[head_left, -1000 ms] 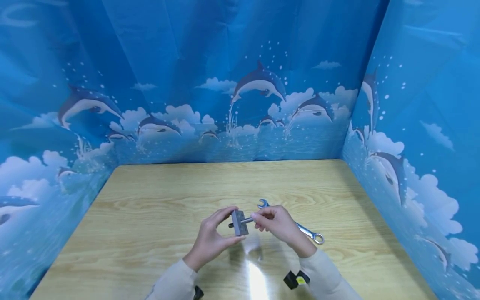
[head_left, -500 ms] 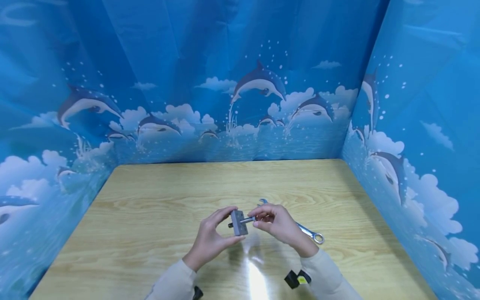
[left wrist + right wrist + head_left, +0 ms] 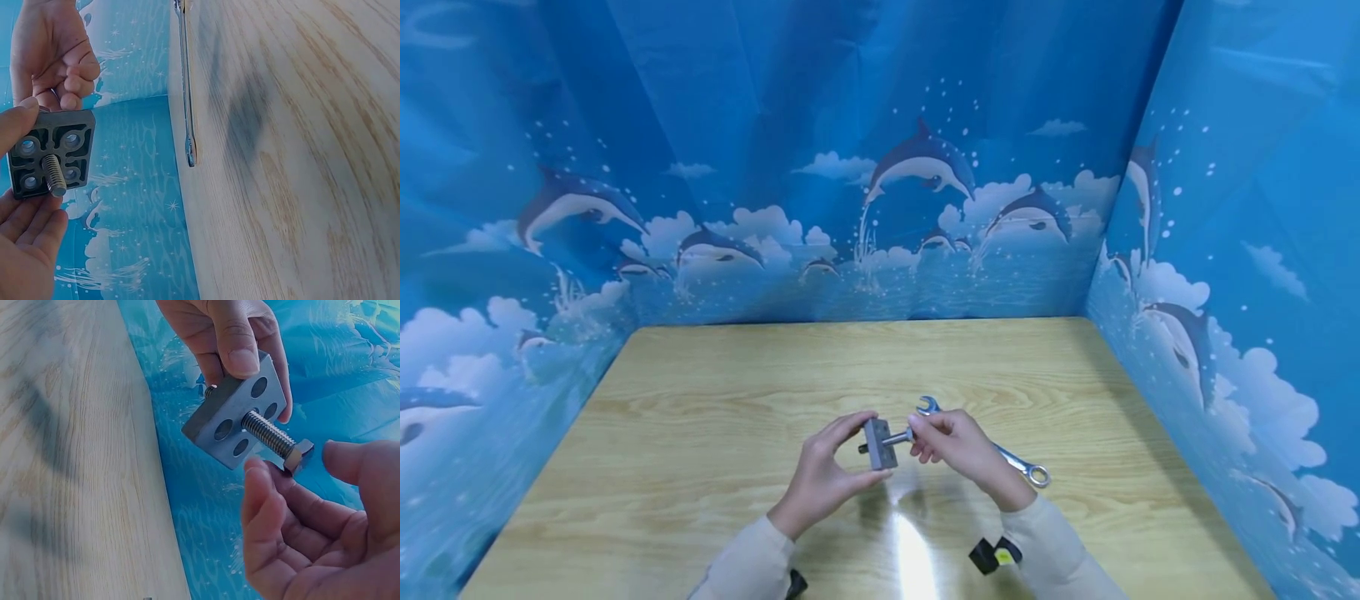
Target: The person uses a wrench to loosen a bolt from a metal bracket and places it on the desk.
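Note:
My left hand holds a square grey metal plate by opposite edges, thumb on one and fingers on the other, raised above the table. A hex bolt runs through the plate's central hole, its threaded end sticking out of the ribbed back, which has a round hole in each corner. My right hand is at the bolt's head. Its index finger curls against the head from below in the right wrist view, while the thumb tip stands a little off the other side.
A combination wrench lies on the wood-grain table beyond and partly behind the right hand. Blue dolphin-print curtains enclose the back and sides. Black wrist cameras show below the sleeves.
The right fingers shift around the bolt head, the thumb dropping lower and then moving back up. More of the head shows now. The left hand and plate stay almost still.

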A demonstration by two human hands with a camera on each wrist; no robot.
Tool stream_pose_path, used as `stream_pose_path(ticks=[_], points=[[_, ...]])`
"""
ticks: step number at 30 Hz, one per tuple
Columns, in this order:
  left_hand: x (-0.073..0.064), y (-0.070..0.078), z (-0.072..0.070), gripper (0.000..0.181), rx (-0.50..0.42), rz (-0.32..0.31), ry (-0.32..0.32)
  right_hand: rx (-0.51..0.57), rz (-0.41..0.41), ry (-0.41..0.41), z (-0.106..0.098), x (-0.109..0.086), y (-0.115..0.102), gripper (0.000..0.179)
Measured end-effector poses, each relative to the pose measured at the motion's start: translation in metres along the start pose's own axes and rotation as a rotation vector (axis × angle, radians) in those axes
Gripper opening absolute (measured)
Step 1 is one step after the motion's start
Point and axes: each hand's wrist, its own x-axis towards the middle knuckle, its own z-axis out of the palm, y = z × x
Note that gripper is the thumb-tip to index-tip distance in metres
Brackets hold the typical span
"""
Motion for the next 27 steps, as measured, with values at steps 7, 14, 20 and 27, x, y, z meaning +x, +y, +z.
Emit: stream_pose_path(ticks=[7, 14, 20, 27], points=[[0.0006, 0.0001, 0.0001, 0.076, 0.009, 0.017, -0.008, 0.014, -0.004, -0.009, -0.0013, -0.0007, -0.0022, 0.035], [0.0001, -0.0006, 0.0003, 0.075, 0.026, 0.005, -0.015, 0.013, -0.037, -0.009, -0.0018, -0.0043, -0.0044, 0.027], [0.0001, -0.0008, 0.0006, 0.076, 0.02, 0.019, -0.006, 0.002, -0.103, -0.011, -0.0018, -0.0056, -0.0034, 0.023], [-0.001, -0.0012, 0.0009, 0.077, 0.006, 0.006, -0.003, -0.001, -0.113, -0.019, -0.0015, -0.0062, -0.0021, 0.031]])
